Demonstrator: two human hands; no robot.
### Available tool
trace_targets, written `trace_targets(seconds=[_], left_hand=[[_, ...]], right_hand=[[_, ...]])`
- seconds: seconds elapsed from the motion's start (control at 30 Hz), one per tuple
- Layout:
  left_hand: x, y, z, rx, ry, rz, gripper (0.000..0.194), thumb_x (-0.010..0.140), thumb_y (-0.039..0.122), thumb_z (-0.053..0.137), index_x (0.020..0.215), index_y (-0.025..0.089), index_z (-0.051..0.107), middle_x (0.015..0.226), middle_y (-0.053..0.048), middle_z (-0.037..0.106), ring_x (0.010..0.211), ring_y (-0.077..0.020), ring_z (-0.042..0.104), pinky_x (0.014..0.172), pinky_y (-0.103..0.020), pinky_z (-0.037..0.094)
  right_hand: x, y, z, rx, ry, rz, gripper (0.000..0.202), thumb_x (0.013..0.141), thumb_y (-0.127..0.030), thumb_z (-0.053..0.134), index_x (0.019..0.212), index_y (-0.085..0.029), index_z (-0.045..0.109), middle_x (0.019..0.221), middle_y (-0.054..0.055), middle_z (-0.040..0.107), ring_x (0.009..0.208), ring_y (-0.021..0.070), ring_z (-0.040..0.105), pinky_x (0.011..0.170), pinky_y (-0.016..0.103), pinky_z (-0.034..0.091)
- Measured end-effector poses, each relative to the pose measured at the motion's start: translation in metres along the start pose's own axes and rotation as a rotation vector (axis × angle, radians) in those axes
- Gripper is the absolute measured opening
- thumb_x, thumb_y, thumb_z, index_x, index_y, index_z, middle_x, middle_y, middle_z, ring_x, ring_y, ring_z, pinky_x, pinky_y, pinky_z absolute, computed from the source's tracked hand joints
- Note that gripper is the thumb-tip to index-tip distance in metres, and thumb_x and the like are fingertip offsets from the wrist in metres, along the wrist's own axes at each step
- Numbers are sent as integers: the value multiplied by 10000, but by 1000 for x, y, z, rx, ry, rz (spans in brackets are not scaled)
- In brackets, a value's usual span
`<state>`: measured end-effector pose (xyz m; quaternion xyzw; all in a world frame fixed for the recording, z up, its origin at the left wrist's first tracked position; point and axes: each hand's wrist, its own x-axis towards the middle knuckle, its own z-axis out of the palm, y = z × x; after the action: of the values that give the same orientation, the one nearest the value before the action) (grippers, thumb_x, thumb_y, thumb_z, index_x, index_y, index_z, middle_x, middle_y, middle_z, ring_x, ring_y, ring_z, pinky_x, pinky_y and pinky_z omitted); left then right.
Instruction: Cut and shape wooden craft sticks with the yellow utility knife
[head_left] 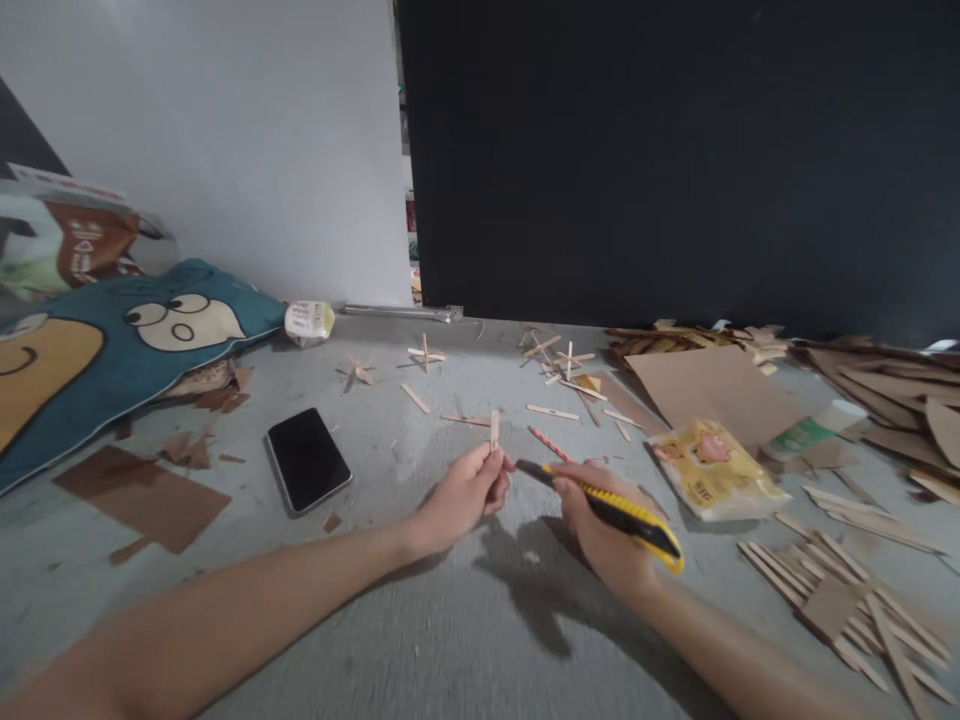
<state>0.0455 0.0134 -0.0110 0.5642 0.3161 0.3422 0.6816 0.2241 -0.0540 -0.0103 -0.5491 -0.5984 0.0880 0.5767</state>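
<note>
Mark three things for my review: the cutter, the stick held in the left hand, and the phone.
Cutter [627, 514]: head view, on its yellow and black handle.
Stick [495, 426]: head view, on its exposed upper part.
Phone [308, 460]: head view, mid-screen.

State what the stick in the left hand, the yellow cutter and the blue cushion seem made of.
Stick: likely bare wood, pale tan and matte.
Yellow cutter: probably a plastic body, smooth with a slight sheen.
Blue cushion: apparently printed fabric, given its soft, seamed edge; fibre unclear.
</note>
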Motion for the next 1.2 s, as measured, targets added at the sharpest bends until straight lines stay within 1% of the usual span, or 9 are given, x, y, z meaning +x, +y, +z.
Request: trace_targets(seconds=[0.1, 0.2, 0.27, 0.37, 0.43, 0.57, 0.8, 1.03, 1.2], left_hand=[[-2, 0, -1, -17, 24, -11, 568, 898, 770, 560, 881, 207, 482, 650, 78, 426, 520, -78, 366, 496, -233, 284], [-4, -1, 1, -16, 38, -14, 563, 904, 770, 547, 874, 213, 468, 652, 85, 405, 514, -74, 348, 485, -224, 281], [-6, -2, 2, 8, 34, -28, 541, 929, 756, 516, 886, 220, 463, 639, 89, 399, 501, -79, 345, 475, -224, 283], [-9, -2, 5, 60, 22, -42, 511, 967, 730, 468, 920, 221, 480, 638, 84, 408, 505, -91, 346, 470, -227, 291], [-11, -1, 7, 96, 19, -29, 502, 988, 714, 437, 936, 218, 492, 661, 73, 423, 525, -98, 358, 485, -233, 307], [-13, -4, 6, 223, 14, -8, 476, 1030, 678, 376, 904, 225, 455, 694, 52, 453, 579, -116, 419, 536, -251, 359], [-12, -14, 0, 328, -6, 37, 419, 1087, 587, 315, 886, 233, 418, 713, 39, 466, 616, -127, 429, 584, -265, 366], [-12, -11, 1, 354, 19, 40, 426, 1082, 590, 337, 853, 238, 412, 701, 28, 474, 639, -143, 451, 588, -270, 361], [-13, -10, 1, 374, 17, 70, 416, 1081, 575, 343, 841, 240, 400, 730, 19, 488, 654, -145, 451, 594, -272, 361]], right_hand=[[-5, -3, -2, 18, -82, -150, 140, 947, -368, 707, 928, -242, 764, 663, -3, 718, 526, 143, 654, 572, 262, 568], [-7, -2, 0, 53, -118, -144, 103, 981, -297, 653, 1011, -238, 731, 601, -37, 684, 479, 129, 642, 523, 233, 538], [-8, 0, 2, 47, -118, -112, 161, 1025, -252, 579, 1109, -252, 716, 534, -69, 644, 432, 125, 617, 548, 238, 551], [-10, 5, 2, 66, -114, -203, 253, 1043, -229, 532, 1230, -273, 696, 611, -42, 692, 502, 154, 656, 613, 288, 583], [-12, 6, 2, 78, -153, -267, 242, 1021, -240, 572, 1234, -275, 682, 707, -10, 720, 580, 172, 689, 600, 292, 582], [-14, 0, 4, 66, -147, -263, 223, 946, -230, 664, 1161, -261, 616, 829, 3, 723, 599, 149, 702, 561, 245, 583], [-7, -15, 6, -27, -184, -423, 360, 953, -63, 557, 1260, -241, 619, 957, 35, 772, 735, 146, 777, 732, 245, 653], [-7, -13, 7, -15, -196, -417, 380, 942, -70, 561, 1264, -264, 618, 988, 40, 785, 784, 162, 788, 767, 262, 669], [-8, -14, 5, 16, -219, -381, 388, 943, -89, 567, 1273, -284, 629, 965, 45, 790, 755, 182, 788, 725, 283, 665]])
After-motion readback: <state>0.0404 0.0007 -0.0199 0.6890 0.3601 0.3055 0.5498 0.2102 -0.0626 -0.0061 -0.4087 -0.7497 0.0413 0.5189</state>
